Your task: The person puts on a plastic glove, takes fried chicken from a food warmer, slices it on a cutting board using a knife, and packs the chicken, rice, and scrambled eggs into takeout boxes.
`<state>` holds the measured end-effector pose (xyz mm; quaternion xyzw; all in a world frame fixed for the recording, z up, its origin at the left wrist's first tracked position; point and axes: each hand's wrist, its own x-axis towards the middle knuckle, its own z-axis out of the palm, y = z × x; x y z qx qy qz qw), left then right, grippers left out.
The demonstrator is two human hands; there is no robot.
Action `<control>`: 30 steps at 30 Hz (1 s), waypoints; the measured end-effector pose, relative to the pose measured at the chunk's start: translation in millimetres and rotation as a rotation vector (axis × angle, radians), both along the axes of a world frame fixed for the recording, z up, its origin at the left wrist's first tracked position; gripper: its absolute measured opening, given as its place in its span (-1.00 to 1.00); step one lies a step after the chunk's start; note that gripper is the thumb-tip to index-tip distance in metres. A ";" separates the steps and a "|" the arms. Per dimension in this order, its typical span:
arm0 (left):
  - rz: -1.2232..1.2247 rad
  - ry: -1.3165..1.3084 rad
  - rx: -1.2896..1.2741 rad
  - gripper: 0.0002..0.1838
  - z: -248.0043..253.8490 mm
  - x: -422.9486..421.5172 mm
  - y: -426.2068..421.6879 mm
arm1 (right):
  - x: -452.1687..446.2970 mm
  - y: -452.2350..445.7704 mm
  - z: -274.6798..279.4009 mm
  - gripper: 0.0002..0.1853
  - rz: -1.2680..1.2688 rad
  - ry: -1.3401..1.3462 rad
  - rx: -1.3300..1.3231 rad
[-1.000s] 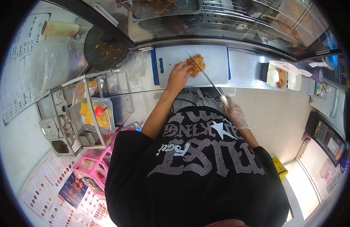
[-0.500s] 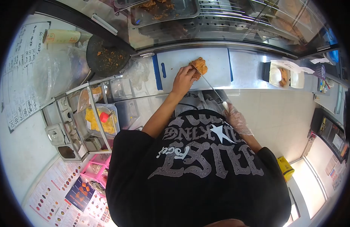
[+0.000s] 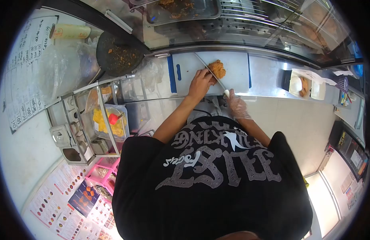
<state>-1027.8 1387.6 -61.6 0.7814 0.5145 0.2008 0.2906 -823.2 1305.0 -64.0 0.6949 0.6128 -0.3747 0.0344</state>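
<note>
Change: from my remote feed, I saw the knife (image 3: 219,81) slide farther across the fried piece (image 3: 218,69), which I judged a slicing stroke | Right hand (image 3: 236,106): gloved, it gripped the knife | Left hand (image 3: 199,85): bare, its curled fingers steadied the piece | Location: the piece lay on the cutting board (image 3: 236,73)

Most of handle of knife (image 3: 209,70) hidden from you inside your right hand (image 3: 237,106). Fingertips of your left hand (image 3: 200,85) too small to tell apart at fried piece (image 3: 217,69). Metal tray (image 3: 187,21) cut off by top edge. Handwriting on wall sheet (image 3: 17,80), fine print on menu (image 3: 45,208) unreadable. Yellow object (image 3: 306,182) mostly hidden behind your shirt (image 3: 229,204).
</note>
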 end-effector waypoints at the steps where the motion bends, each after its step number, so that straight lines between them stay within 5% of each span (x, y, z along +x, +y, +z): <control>1: 0.009 -0.013 -0.002 -0.60 -1.2 0.2 2.6 | 3.9 1.6 1.2 -0.59 -0.008 -0.009 -0.012; 10: 0.007 -0.055 0.028 -0.64 -10.2 -2.7 -10.9 | 34.8 -21.0 19.1 -0.46 0.086 -0.060 -0.018; 14: 0.019 -0.045 0.025 -0.67 -0.6 -1.9 -1.6 | 28.7 1.1 95.3 -0.49 0.116 -0.048 -0.132; 18: 0.076 -0.076 0.081 -0.78 9.0 -3.5 7.0 | 46.1 -21.6 81.8 -0.44 0.095 -0.123 -0.078; 23: -0.248 -0.291 0.410 -0.84 41.9 54.9 7.0 | 51.5 -31.4 62.5 -0.41 0.112 -0.202 -0.006; 30: -0.550 -0.175 0.195 -0.68 4.0 111.3 20.6 | 49.8 -25.4 66.2 -0.43 0.086 -0.213 0.005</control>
